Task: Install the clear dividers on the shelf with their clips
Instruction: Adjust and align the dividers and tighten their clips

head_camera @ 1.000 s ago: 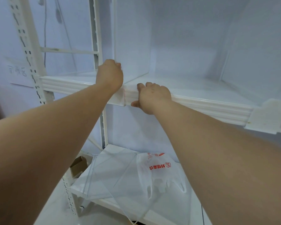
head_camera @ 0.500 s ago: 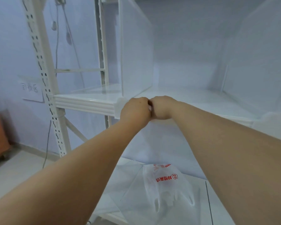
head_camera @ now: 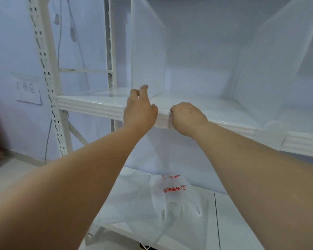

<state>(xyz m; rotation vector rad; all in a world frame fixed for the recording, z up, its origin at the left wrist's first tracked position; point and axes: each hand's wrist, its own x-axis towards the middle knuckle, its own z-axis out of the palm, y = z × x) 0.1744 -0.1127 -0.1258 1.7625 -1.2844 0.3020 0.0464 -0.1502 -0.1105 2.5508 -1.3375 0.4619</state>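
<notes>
A clear divider [head_camera: 148, 51] stands upright on the white shelf [head_camera: 90, 105], its front end at the shelf's lip. My left hand [head_camera: 139, 110] lies over the lip right below it, with two fingers stretched up to the divider's foot. My right hand [head_camera: 186, 118] is curled over the lip just to the right. Its fingers are closed on the white clip [head_camera: 163, 120], which shows between the two hands. A second clear divider [head_camera: 278, 60] stands further right, held at the lip by another clip [head_camera: 269, 135].
On the lower shelf [head_camera: 242, 222] lie several spare clear dividers [head_camera: 132, 201] and a white plastic bag with red print [head_camera: 173, 193]. A perforated white upright [head_camera: 47, 78] stands at the left, with cables and a paper sign [head_camera: 25, 89] on the wall behind.
Half a second ago both fists met at the clip. Now my left hand has opened, its fingers lifted to the divider's foot, and my right hand has shifted slightly right along the lip.
</notes>
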